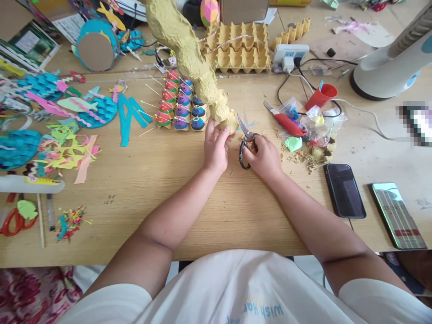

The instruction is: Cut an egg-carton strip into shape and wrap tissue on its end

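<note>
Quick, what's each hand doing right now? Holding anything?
Left hand: closed around the bottom end of the yellow bumpy shape.
Right hand: closed on the scissors, blades open beside that end.

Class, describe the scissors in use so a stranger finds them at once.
Follow the yellow trunk down to its foot. Beside it, the right hand holds the scissors. Their handles are black, unlike the red pair at the left edge.

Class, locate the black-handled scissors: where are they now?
Head view, centre of the table: the black-handled scissors sit in the right hand, blades beside the base of the lumpy yellow sculpture that the left hand grips.
</note>
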`<state>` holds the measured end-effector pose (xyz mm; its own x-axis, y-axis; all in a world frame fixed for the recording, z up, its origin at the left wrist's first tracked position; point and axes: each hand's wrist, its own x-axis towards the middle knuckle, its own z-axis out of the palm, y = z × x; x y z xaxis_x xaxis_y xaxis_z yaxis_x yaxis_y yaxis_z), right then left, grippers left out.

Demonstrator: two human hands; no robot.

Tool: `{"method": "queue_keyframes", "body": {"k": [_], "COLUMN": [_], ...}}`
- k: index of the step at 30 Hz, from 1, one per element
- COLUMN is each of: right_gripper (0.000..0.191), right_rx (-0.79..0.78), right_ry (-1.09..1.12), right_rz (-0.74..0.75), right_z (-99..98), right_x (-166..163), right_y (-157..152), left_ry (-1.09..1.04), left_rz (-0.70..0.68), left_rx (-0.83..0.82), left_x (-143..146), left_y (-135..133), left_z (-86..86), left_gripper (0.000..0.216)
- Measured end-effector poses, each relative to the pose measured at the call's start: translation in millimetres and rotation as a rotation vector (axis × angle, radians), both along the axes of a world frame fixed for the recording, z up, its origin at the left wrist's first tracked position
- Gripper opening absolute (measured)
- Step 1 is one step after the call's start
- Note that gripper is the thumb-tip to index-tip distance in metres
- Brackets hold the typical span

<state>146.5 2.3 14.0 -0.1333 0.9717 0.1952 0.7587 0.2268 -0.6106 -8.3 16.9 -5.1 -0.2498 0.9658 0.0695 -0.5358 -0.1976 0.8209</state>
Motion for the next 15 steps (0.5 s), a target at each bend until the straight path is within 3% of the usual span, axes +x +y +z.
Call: {"method": "queue_keyframes", "body": {"k": [15], "right_gripper": [0.028], "right_rx": [-0.173], "right_ry": [0.053], "right_rz": [0.034], "right_z": [12.5], "right_x": [-4.0], "right_y": [-4.5], "left_ry": [0.024], "left_rz": [0.004], "left_rx": [-0.048], "left_x": [2.1], "left_y": [-3.9], "left_z": [3.2], "left_gripper": [0.063]}}
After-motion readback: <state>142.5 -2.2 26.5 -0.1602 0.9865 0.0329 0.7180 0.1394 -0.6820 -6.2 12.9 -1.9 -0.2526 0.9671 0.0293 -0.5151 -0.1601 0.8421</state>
